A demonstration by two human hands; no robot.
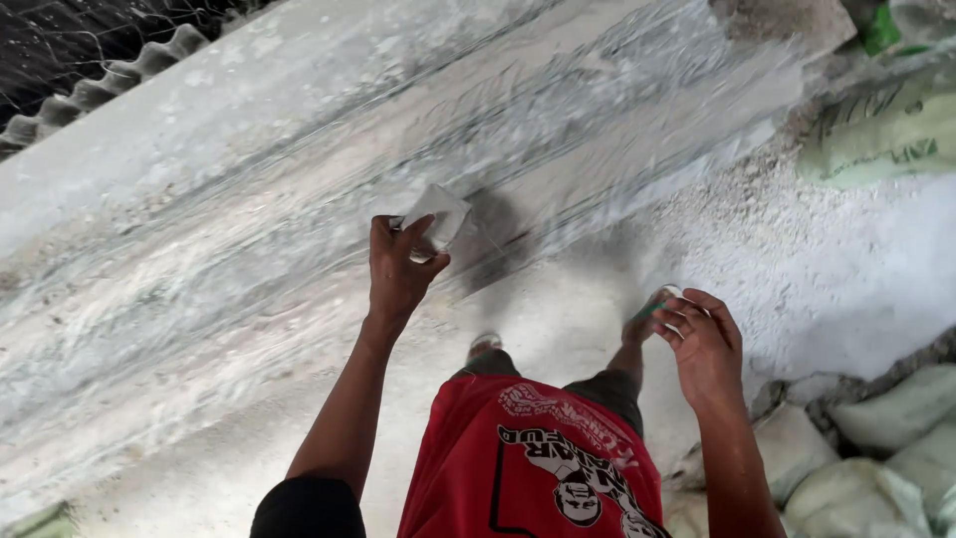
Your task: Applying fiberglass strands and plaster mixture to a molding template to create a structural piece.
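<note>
The left hand point(400, 264) is pressing a small pale rectangular pad point(435, 217) against the large grey-white stone slab point(299, 179), its fingers clamped on the pad's lower edge. The pad is lying flat on the slab's face, near the slab's lower border. The right hand point(703, 344) is hovering well off the slab, over the dusty white floor point(846, 259), its fingers curling loosely together; whether they are holding anything cannot be told. Filled sacks point(876, 438) are lying on the floor, on the far side of the right hand from the slab.
</note>
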